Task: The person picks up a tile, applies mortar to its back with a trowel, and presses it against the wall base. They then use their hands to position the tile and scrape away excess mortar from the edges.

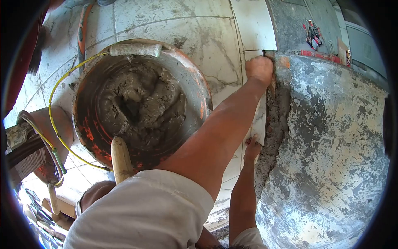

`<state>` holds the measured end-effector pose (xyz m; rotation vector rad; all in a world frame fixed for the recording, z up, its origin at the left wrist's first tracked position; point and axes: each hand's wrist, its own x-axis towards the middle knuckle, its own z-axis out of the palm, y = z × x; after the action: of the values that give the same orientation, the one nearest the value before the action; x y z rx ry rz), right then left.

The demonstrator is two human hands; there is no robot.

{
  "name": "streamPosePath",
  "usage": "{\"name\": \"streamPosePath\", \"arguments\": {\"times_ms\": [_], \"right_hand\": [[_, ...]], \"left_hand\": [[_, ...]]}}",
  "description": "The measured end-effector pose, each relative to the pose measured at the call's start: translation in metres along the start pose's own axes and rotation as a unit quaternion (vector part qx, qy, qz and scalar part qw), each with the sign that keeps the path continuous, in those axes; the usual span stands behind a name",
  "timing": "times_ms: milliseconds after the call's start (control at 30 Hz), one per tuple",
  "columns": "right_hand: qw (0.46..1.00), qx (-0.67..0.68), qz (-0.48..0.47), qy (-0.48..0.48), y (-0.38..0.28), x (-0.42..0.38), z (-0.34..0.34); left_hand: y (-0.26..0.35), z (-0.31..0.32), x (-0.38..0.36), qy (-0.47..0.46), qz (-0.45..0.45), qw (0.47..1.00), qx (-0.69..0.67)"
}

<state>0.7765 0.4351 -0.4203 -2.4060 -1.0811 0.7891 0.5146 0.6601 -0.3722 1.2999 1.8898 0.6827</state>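
A narrow white marble tile strip [260, 118] stands on edge against a band of wet grey mortar [277, 112] along the edge of a rough grey wall [331, 145]. My left hand [259, 68] is closed around the far end of the strip. My right hand [252, 148] grips the near end, fingers against its edge. My left forearm crosses over the rim of an orange bucket [203, 89] filled with grey mortar [143, 103].
A wooden tool handle [121, 159] sticks out of the bucket's near side. A yellow wire [56, 133] loops around its left rim. White marble floor tiles [199, 37] lie under and beyond the bucket. Another worn bucket [45, 137] sits at left. Litter [314, 35] lies on grey floor far right.
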Motion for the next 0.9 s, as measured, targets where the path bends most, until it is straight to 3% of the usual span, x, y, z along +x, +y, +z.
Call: {"name": "streamPosePath", "arguments": {"times_ms": [100, 200, 267, 400, 467, 500, 567, 667, 800, 900], "right_hand": [[0.996, 0.085, 0.010, 0.002, 0.000, -0.002, -0.001], [0.998, 0.064, -0.003, -0.007, -0.002, -0.006, -0.001], [0.998, 0.062, 0.003, -0.012, -0.006, -0.008, -0.002], [0.996, 0.082, 0.016, -0.030, -0.006, -0.007, -0.005], [0.994, 0.105, 0.027, -0.029, -0.001, -0.003, -0.007], [0.991, 0.128, 0.038, -0.029, 0.002, -0.002, -0.007], [0.984, 0.172, 0.051, -0.021, 0.000, -0.002, -0.007], [0.969, 0.234, 0.082, -0.010, -0.010, -0.003, -0.007], [0.963, 0.256, 0.089, -0.010, -0.010, -0.005, -0.005], [0.962, 0.261, 0.076, 0.004, -0.006, -0.003, -0.003]], "left_hand": [[-0.002, -0.001, 0.000, 0.007, -0.012, 0.999, -0.036], [-0.005, 0.006, -0.001, -0.022, -0.025, 0.999, -0.038], [-0.005, 0.002, -0.014, 0.095, -0.101, 0.972, -0.192], [-0.015, 0.033, -0.010, 0.159, -0.184, 0.937, -0.253], [-0.023, 0.065, 0.005, 0.352, -0.162, 0.888, -0.249], [-0.025, 0.057, 0.005, 0.350, -0.160, 0.889, -0.249], [-0.032, 0.030, 0.004, 0.146, -0.196, 0.845, -0.476], [-0.034, 0.025, 0.010, 0.129, -0.220, 0.819, -0.514], [-0.038, 0.036, 0.018, 0.127, -0.218, 0.830, -0.498], [-0.035, 0.014, 0.013, 0.052, -0.236, 0.832, -0.499]]}}
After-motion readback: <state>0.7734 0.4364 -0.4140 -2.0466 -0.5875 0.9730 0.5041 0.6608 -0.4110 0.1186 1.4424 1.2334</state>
